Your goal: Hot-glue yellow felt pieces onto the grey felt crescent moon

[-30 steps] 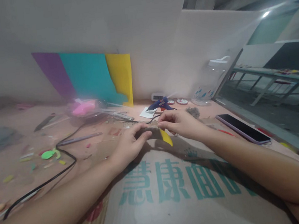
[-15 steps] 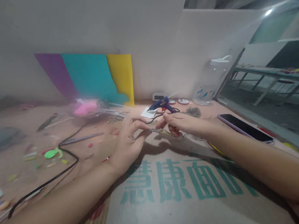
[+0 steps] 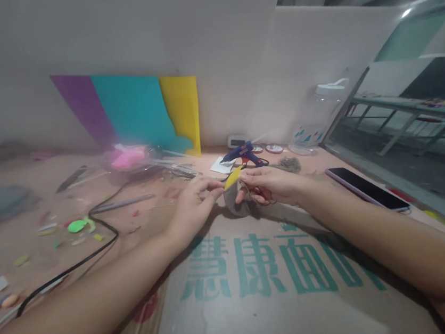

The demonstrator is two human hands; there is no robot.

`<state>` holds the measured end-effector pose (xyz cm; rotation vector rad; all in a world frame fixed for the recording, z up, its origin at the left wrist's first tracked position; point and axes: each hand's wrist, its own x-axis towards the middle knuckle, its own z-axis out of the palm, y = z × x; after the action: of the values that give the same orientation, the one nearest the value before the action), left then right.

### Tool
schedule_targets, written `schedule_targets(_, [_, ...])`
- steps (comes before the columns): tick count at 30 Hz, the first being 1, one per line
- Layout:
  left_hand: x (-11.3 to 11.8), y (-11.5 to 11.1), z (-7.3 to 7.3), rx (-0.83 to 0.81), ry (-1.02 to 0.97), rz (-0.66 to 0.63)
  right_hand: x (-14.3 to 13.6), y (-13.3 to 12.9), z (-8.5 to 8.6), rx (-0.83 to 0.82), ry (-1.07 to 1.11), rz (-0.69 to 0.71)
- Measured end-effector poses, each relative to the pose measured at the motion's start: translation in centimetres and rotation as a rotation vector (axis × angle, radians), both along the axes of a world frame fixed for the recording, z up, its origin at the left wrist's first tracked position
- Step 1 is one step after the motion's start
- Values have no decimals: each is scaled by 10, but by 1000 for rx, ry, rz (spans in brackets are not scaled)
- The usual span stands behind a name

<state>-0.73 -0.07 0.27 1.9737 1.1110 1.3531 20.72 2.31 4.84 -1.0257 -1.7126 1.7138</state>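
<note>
Both hands (image 3: 197,206) (image 3: 263,185) close together, clamped on grey-and-yellow piece (image 3: 234,200), glue gun (image 3: 242,154) lay behind on worktop (image 3: 134,241).

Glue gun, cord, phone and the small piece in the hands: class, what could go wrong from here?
The glue gun lies just beyond the fingers; if hot, it might burn a knuckle.
The black cord loops across the table near the left forearm, which could snag it.
The yellow-and-grey piece is curved and looks thin, so pressing hard might crease it.
</note>
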Motion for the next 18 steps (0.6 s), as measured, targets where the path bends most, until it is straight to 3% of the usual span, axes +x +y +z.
schedule_targets(8, [4,0,-2,-217,6,-236,1,3,-6,14,8,0])
schedule_targets(11, [5,-1,0,-229,34,-210,1,4,-7,7,-3,-51])
schedule_targets(13, [5,-5,3,-139,64,-66,2,5,-5,14,-39,-62])
schedule_targets(15, [4,-9,7,65,107,90,4,6,-1,25,-89,-28])
schedule_targets(18, [2,-14,11,390,203,159,6,4,7,59,-166,49])
